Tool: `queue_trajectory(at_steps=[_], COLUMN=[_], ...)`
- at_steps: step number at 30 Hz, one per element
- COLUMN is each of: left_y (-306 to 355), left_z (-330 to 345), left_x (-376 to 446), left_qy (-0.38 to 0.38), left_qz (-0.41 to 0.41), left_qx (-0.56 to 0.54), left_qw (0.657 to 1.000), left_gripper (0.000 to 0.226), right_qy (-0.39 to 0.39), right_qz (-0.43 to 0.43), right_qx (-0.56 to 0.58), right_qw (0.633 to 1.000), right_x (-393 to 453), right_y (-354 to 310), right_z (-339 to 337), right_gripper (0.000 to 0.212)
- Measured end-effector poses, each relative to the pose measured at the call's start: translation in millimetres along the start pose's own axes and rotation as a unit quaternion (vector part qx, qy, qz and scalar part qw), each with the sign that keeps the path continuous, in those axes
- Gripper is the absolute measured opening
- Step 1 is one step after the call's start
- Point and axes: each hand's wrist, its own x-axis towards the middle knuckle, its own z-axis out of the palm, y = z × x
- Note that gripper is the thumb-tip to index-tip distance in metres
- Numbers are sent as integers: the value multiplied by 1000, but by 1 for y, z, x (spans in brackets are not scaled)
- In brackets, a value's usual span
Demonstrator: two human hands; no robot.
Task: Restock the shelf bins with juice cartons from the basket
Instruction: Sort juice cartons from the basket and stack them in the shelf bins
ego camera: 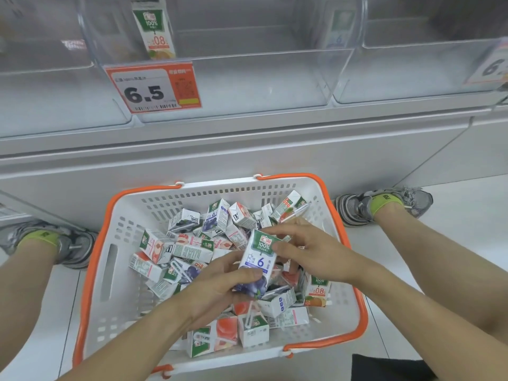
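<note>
A white basket (121, 270) with orange handles sits on the floor between my feet, holding several small juice cartons. Over it, a blueberry juice carton (259, 259) with a green top and a blue "6" stands upright between both hands. My left hand (220, 287) grips its lower part, thumb across the front. My right hand (308, 250) pinches its upper right edge, thumb on the green label. Clear shelf bins (247, 78) stand above; the middle one holds a single orange juice carton (155, 26) upright at the back left.
An orange price tag reading 6.5 (152, 88) hangs on the middle bin's front. Another tag (492, 67) shows at the right bin. My shoes (382, 204) flank the basket against the white shelf base (247, 149). A dark object (390, 367) lies at the bottom right.
</note>
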Motion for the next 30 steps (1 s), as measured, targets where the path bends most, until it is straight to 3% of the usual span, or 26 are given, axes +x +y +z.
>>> queue_trajectory(at_steps=[5, 9, 14, 17, 19, 21, 22, 25, 28, 30], left_y=[9, 25, 61, 104, 136, 166, 179, 213, 219, 213], left_z=[1, 3, 19, 35, 49, 67, 72, 78, 67, 62], left_x=[-3, -5, -6, -6, -8, -9, -6, 20, 60, 75], left_qy=[-40, -67, -45, -29, 22, 126, 188, 324, 383, 417], left_qz=[13, 34, 96, 152, 227, 341, 402, 527, 496, 494], left_qx=[45, 137, 315, 429, 451, 421, 404, 477, 575, 606], left_qw=[998, 988, 943, 890, 863, 831, 800, 624, 527, 464], left_gripper=[57, 56, 57, 74, 75, 56, 46, 41, 50, 44], right_qy=[-138, -172, -140, -102, -58, 17, 71, 199, 289, 368], right_qz=[60, 44, -28, -102, -156, -202, -227, -337, -413, -385], right_qx=[124, 218, 215, 272, 309, 349, 360, 340, 234, 120], right_qw=[981, 960, 966, 952, 936, 915, 902, 855, 832, 838], right_x=[-1, 3, 2, -5, -13, -24, -28, -37, -40, -37], right_y=[1, 2, -11, -23, -32, -41, -46, -62, -86, -102], right_z=[-5, -7, -29, -56, -78, -100, -112, -153, -197, -227], right_gripper=[60, 55, 45, 47, 48, 50, 51, 60, 61, 58])
